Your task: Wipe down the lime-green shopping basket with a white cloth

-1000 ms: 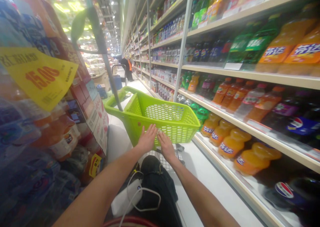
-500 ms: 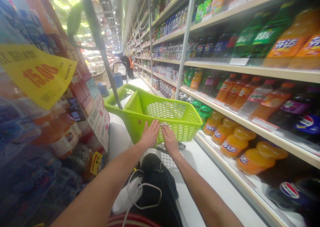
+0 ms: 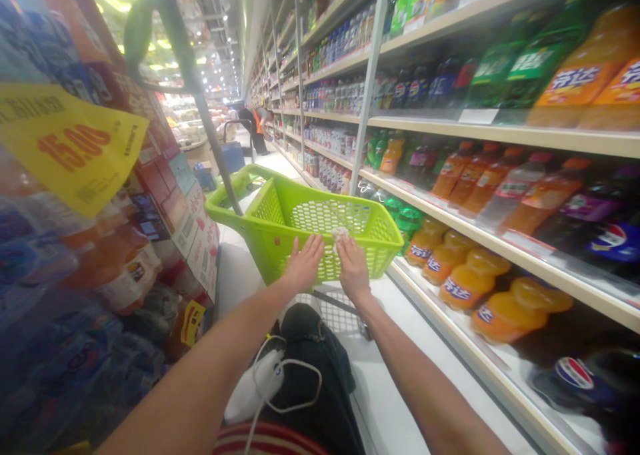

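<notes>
At the far left I see a yellow price sign (image 3: pixel 75 148) marked 15.00, hanging before stacked bottle packs (image 3: pixel 125 275). Next to these, a grey pole (image 3: pixel 215 141) with a looped handle on top rises from the green shopping basket (image 3: pixel 260 241). This basket stands in the aisle, in front of the person's knees, between the stacks and the shelves.

The 2 hands are near each other, but apart. The left hand (image 3: pixel 303 265) lies against the near wall of the basket, its fingers extended and gripping nothing — whether the whole palm touches, I cannot tell. Below it, a white object (image 3: pixel 257 388) with a white cable (image 3: pixel 300 365) rests by the dark trousers (image 3: pixel 315 355). The right hand (image 3: pixel 354 268) holds a pale crumpled wad (image 3: pixel 341 233) at its fingertips, by the rim.

At the right, I see shelves (image 3: pixel 493 135) with drinks; on the lowest level lie 4 orange bottles (image 3: pixel 477 278) — and nearer, a dark Pepsi bottle (image 3: pixel 580 375).
</notes>
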Tool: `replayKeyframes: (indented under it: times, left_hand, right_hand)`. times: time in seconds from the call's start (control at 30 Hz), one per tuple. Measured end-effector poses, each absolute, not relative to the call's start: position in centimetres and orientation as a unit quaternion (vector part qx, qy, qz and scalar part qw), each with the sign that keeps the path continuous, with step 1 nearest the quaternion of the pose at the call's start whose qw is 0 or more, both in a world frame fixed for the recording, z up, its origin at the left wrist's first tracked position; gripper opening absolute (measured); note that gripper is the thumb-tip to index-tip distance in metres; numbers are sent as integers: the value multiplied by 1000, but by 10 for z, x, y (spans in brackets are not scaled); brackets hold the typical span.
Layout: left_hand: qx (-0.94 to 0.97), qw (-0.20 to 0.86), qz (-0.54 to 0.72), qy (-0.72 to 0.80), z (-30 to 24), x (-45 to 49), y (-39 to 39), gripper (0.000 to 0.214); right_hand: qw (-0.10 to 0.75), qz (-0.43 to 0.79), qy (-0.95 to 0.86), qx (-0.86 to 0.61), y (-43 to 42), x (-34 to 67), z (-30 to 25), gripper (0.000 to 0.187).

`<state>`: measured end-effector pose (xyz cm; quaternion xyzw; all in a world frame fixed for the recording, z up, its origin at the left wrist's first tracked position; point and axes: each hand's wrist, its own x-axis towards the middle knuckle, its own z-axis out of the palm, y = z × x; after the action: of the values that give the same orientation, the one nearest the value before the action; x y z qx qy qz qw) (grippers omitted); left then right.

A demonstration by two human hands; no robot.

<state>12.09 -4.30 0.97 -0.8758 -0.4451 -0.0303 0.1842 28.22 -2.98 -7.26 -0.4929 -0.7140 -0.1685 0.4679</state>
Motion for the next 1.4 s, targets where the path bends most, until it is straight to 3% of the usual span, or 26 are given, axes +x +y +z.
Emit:
replayKeyframes:
  times: [0.33, 0.67, 0.93, 1.2, 1.4]
  left_hand:
    - [-888, 182, -3, -422, 5, 127, -50, 65]
    - [-885, 189, -25, -424, 7, 139, -41, 64]
    - [-904, 176, 3, -390, 2, 157, -46, 64]
    - [-905, 180, -24, -385, 8, 171, -37, 62]
    - [-913, 174, -31, -367, -4, 192, -39, 63]
  right_hand:
    - [383, -129, -761, -508, -43, 286, -147, 51]
    - [471, -167, -690, -524, -40, 305, -76, 57]
    - [392, -128, -755, -509, -42, 306, -130, 51]
    - [475, -187, -675, -533, -45, 348, -85, 55]
    - [408, -148, -721, -541, -39, 342, -114, 51]
